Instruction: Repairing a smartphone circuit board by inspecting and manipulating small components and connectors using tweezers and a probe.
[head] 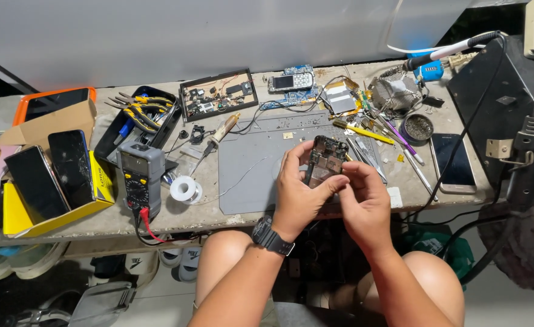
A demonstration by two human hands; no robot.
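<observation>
While gripping an opened phone chassis (pixel 325 160) with exposed board above the grey work mat (pixel 261 163), left hand (pixel 297 197) closed round its left edge, thumb along the side; right hand (pixel 363 203) closed on the lower right edge, fingertips pinching at the frame; chassis held just off the mat, tilted toward the camera, roughly over the mat's right half; looks like mid-teardown, board inspection or prying at a part near the lower edge, exact part too small to tell; next move probably calls for a fine tool, so one hand must let go while the other keeps the chassis steady; tweezers (pixel 363 151) lying just beyond the chassis on the mat's right side, nearest to reach. Counts: two dark phones (pixel 55 172) standing in the yellow box (pixel 61 209) at left; one more phone (pixel 454 160) flat at right of the mat; one small keypad phone (pixel 290 81) at the back; one multimeter (pixel 140 175) with red lead; one solder spool (pixel 185 189); one soldering iron (pixel 218 134); one black tray (pixel 218 94) of parts; pliers (pixel 143 112) in a dark tray, about three, overlap prevents a sure count; wristwatch (pixel 271 237) on left wrist.
</observation>
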